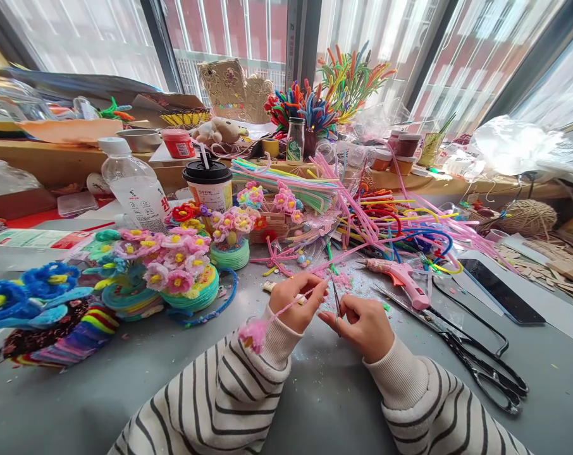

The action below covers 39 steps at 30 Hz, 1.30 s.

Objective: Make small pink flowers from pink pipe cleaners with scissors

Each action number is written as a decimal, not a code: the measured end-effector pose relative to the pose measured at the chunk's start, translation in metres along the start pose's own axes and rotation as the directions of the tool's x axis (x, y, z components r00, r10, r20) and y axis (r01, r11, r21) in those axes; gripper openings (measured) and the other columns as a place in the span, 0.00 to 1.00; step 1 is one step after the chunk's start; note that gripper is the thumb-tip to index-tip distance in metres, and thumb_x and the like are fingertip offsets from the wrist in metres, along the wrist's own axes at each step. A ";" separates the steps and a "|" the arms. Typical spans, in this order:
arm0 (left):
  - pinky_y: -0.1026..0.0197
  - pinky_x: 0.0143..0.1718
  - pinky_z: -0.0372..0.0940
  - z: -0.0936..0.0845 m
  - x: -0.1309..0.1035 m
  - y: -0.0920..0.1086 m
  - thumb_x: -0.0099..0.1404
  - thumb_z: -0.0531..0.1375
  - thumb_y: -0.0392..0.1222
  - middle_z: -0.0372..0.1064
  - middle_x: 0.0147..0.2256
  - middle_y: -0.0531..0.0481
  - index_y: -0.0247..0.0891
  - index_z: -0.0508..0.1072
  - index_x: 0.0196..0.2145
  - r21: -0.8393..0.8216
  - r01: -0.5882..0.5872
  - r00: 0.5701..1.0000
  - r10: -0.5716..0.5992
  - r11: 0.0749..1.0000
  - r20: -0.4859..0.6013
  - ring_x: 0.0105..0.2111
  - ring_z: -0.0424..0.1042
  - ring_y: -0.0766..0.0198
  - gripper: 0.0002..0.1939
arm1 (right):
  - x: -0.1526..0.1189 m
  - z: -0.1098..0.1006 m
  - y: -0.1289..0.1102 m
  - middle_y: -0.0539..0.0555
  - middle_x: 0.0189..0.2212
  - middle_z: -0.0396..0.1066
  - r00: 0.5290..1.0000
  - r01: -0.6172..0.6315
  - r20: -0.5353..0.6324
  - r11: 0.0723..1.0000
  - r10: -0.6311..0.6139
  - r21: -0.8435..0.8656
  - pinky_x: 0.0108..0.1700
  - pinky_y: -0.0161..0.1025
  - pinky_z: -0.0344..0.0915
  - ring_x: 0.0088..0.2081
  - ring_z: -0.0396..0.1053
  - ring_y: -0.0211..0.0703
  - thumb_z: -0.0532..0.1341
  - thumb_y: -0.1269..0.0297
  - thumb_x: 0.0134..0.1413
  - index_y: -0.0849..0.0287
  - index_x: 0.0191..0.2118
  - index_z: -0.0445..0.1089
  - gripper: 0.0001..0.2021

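My left hand (296, 302) pinches a thin pink pipe-cleaner stem, and a fluffy pink flower (254, 335) hangs from its lower end beside my striped cuff. My right hand (366, 323) has its thumb and fingers in the handles of small scissors (336, 297). The scissors point up and away, with the blades close to the fingertips of my left hand. Whether the blades touch the stem is too small to tell. Pink fluff and glitter lie on the grey table (324, 392) just beyond my hands.
Pots of pipe-cleaner flowers (179, 262) stand left, near a bottle (133, 189) and a lidded cup (209, 186). A pink glue gun (400, 278), large black scissors (476, 363) and a phone (502, 291) lie right. Loose pipe cleaners (372, 221) are heaped behind my hands.
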State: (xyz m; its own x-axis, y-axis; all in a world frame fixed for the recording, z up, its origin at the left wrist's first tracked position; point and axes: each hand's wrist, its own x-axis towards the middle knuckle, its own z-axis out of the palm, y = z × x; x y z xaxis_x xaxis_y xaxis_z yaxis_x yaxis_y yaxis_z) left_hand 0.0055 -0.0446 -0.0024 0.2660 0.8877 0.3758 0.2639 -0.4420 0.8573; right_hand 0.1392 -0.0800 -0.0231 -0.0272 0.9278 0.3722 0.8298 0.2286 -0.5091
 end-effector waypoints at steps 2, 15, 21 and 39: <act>0.69 0.24 0.62 0.000 0.000 0.000 0.53 0.52 0.41 0.67 0.20 0.51 0.34 0.66 0.22 0.040 -0.028 1.000 0.028 0.999 -0.003 0.21 0.67 0.70 0.09 | 0.000 -0.001 -0.001 0.44 0.08 0.48 1.000 0.005 0.012 1.000 -0.005 -0.008 0.17 0.28 0.45 0.12 0.46 0.28 0.53 0.46 0.38 0.61 0.12 0.51 0.23; 0.69 0.23 0.61 0.000 -0.001 0.004 0.52 0.52 0.40 0.66 0.19 0.52 0.35 0.65 0.20 0.106 -0.058 0.998 0.058 0.993 0.006 0.19 0.65 0.71 0.08 | 0.002 -0.001 0.002 0.46 0.11 0.53 1.000 0.008 -0.025 0.989 -0.012 -0.150 0.18 0.29 0.47 0.14 0.51 0.31 0.52 0.44 0.37 0.60 0.18 0.57 0.21; 0.69 0.23 0.60 0.000 -0.001 0.002 0.52 0.52 0.40 0.66 0.19 0.53 0.35 0.65 0.20 0.125 -0.072 0.997 0.069 0.990 0.025 0.19 0.64 0.71 0.08 | 0.002 -0.002 0.001 0.45 0.12 0.52 0.998 0.024 -0.055 0.990 -0.032 -0.137 0.18 0.29 0.48 0.14 0.51 0.31 0.52 0.45 0.37 0.61 0.20 0.60 0.20; 0.69 0.24 0.58 0.001 -0.003 0.004 0.53 0.50 0.39 0.63 0.18 0.54 0.35 0.63 0.20 0.231 -0.084 0.996 0.083 0.969 0.012 0.20 0.61 0.72 0.08 | 0.000 0.001 0.002 0.43 0.09 0.45 0.997 -0.051 -0.058 0.998 0.050 -0.030 0.17 0.28 0.45 0.13 0.44 0.28 0.55 0.48 0.35 0.61 0.13 0.55 0.20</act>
State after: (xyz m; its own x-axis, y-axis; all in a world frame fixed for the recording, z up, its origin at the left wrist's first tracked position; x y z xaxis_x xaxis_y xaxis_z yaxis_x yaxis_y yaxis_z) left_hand 0.0070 -0.0494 -0.0004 0.2986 0.8461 0.4416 0.4472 -0.5328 0.7184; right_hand 0.1405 -0.0789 -0.0249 0.0466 0.9192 0.3910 0.8464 0.1716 -0.5042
